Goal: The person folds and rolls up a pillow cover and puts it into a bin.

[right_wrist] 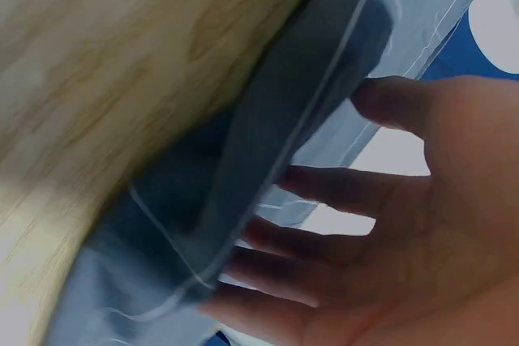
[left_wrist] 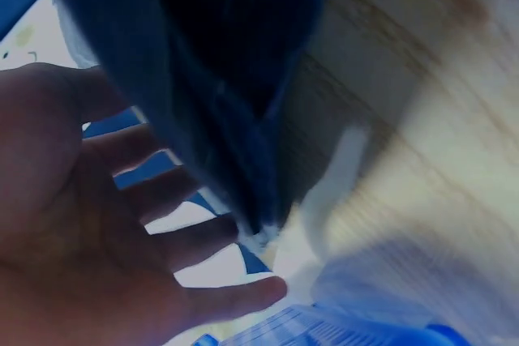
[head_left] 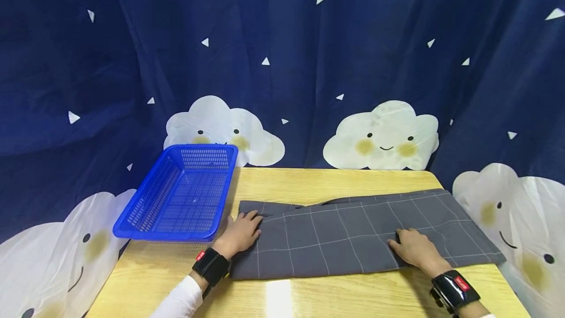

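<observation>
A dark grey cloth with a thin white check lies folded into a long strip across the wooden table. My left hand rests on its left end, fingers extended over the top. In the left wrist view the fingers of that hand are spread and straight beside the layered cloth edge. Toward the cloth's right part, my right hand lies on the front half. The right wrist view shows this hand with fingers extended against the cloth. Neither hand pinches the fabric.
A blue plastic basket with slotted walls stands at the table's left side, close to my left hand. The light wooden table ends at a dark blue curtain printed with clouds and white triangles.
</observation>
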The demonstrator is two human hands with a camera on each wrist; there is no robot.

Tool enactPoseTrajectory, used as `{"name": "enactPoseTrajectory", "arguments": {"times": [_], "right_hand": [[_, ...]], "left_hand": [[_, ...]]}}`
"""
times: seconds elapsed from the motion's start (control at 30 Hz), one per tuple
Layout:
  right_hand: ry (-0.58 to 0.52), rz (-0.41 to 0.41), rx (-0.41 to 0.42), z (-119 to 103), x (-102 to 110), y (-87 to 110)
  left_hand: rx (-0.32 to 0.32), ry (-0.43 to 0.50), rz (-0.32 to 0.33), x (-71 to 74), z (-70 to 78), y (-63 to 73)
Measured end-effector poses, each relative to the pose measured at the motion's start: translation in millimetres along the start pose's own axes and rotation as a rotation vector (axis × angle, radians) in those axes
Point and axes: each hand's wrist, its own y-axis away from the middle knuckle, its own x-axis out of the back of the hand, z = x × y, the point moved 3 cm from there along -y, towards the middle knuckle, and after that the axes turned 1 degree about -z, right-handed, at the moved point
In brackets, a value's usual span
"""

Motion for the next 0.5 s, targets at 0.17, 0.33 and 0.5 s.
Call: {"name": "enactPoseTrajectory", "arguments": {"times": [0.17,0.33,0.5], "right_hand": [[-0.025,0.014,0.089,-2.3,-2.7,-19.5],[-0.038,0.004,0.127,0.1,-3.9,-44.5],[-0.026,0.000,0.155,-3.6,-1.8,-67.5]], "left_hand": [[0.036,-0.052,0.016,-0.1,1.3,14.2],[0.015,-0.098,0.044,-1.8,3.3,27.5],[-0.023,-0.145,0.116,-2.6,3.2,39.8]]}}
